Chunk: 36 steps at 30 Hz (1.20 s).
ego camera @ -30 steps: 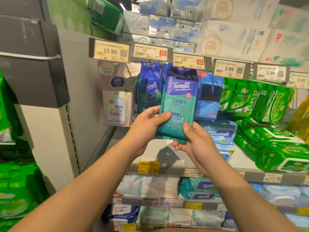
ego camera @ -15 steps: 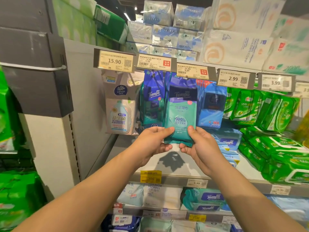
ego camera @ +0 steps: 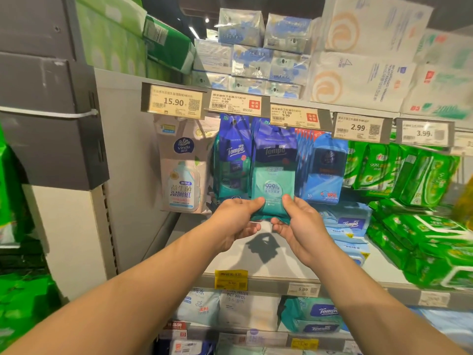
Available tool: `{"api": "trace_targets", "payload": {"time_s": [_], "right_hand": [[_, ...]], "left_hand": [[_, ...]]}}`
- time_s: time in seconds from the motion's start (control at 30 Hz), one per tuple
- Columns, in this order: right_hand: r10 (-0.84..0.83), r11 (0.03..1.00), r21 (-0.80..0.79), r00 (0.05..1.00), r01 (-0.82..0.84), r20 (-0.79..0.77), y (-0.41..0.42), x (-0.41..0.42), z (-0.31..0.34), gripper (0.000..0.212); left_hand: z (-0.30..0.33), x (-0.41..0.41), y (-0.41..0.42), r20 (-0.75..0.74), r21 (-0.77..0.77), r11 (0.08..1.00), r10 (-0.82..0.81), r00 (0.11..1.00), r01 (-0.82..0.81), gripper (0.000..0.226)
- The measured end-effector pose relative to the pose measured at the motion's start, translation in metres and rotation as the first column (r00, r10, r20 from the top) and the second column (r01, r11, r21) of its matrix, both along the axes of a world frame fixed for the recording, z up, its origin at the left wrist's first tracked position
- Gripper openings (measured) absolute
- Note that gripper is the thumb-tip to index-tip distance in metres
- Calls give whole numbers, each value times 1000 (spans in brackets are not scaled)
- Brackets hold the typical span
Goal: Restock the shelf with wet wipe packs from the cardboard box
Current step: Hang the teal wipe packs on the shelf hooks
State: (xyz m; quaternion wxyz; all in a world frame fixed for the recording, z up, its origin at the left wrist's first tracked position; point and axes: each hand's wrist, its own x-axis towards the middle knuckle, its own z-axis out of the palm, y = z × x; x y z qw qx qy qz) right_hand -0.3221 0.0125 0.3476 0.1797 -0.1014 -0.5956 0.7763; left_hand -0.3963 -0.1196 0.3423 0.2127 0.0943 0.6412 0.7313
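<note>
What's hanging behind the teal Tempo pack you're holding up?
Behind the teal Tempo pack, pinched at its bottom edge by the left hand and right hand, purple tops of more Tempo packs show. Their number and the hook are covered.

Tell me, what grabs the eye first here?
Two hands, left and right, hold a teal Tempo pack by its bottom edge, centre frame, among packs hanging under the price tags. Bright green packs pile up on the shelf at right.
</note>
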Motion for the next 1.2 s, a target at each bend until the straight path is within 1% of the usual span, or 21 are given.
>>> {"api": "trace_targets", "payload": {"time_s": [0.13, 0.23, 0.3, 0.4, 0.47, 0.5, 0.57, 0.63, 0.67, 0.7, 0.73, 0.77, 0.8, 0.83, 0.87, 0.93, 0.97, 1.07, 1.2], "right_hand": [[-26, 1000, -4, 999, 26, 24, -1, -4, -6, 19], [-36, 999, -11, 997, 37, 68, 0, -7, -9, 23], [-38, 999, -16, 994, 40, 101, 1, -9, -11, 22], [-48, 999, -6, 989, 49, 138, 4, -10, -14, 16], [-58, 998, 7, 986, 58, 158, 8, -10, -18, 16], [-72, 997, 47, 981, 65, 180, 9, -9, -19, 23], [-116, 980, 188, 964, 72, 239, 11, -5, -26, 47], [-147, 942, 333, 948, 47, 282, 11, 2, -33, 58], [-165, 911, 410, 942, 32, 293, 11, 5, -38, 58], [-194, 858, 513, 937, 18, 291, 12, 10, -42, 56], [-227, 771, 637, 935, 1, 273, 14, 15, -47, 54], [-247, 655, 755, 935, -31, 253, 16, 21, -51, 51], [-245, 537, 841, 942, -66, 231, 17, 27, -56, 50], [-226, 445, 889, 948, -104, 224, 19, 33, -59, 49], [-203, 375, 917, 953, -136, 224, 21, 39, -62, 49], [-175, 271, 946, 958, -177, 229, 25, 48, -66, 48], [-171, 236, 953, 957, -191, 235, 27, 51, -66, 48], [-184, 184, 958, 950, -218, 251, 35, 59, -66, 48], [-185, 151, 960, 947, -237, 263, 42, 72, -67, 51]], "left_hand": [[-6, -1, 1, 99, 35, 999, 25, 995, -29, 33], [-10, -3, 3, 147, 19, 999, 43, 988, -46, 31], [-12, -3, 4, 156, 10, 999, 47, 987, -49, 33], [-14, -3, 2, 160, -11, 999, 50, 986, -49, 38], [-15, -1, -2, 141, -41, 998, 51, 989, -45, 38], [-15, 1, -5, 118, -68, 997, 43, 992, -36, 37], [-18, 6, -9, 40, -161, 987, 0, 999, 6, 40], [-24, 12, -14, -88, -297, 954, -78, 993, 49, 48], [-28, 14, -16, -168, -384, 922, -128, 978, 55, 54], [-31, 16, -18, -245, -469, 882, -183, 952, 48, 61], [-34, 18, -20, -311, -541, 840, -239, 920, 35, 66], [-37, 20, -22, -362, -597, 802, -289, 887, 17, 69], [-38, 23, -24, -400, -644, 765, -333, 854, -3, 70], [-40, 26, -26, -428, -680, 733, -372, 823, -23, 71], [-43, 29, -28, -446, -708, 706, -403, 799, -39, 72], [-48, 36, -30, -444, -751, 658, -445, 778, -53, 77], [-51, 39, -31, -436, -769, 637, -458, 775, -56, 79], [-57, 48, -33, -408, -798, 602, -487, 773, -42, 87], [-58, 63, -33, -371, -826, 562, -501, 782, -32, 91]]}}
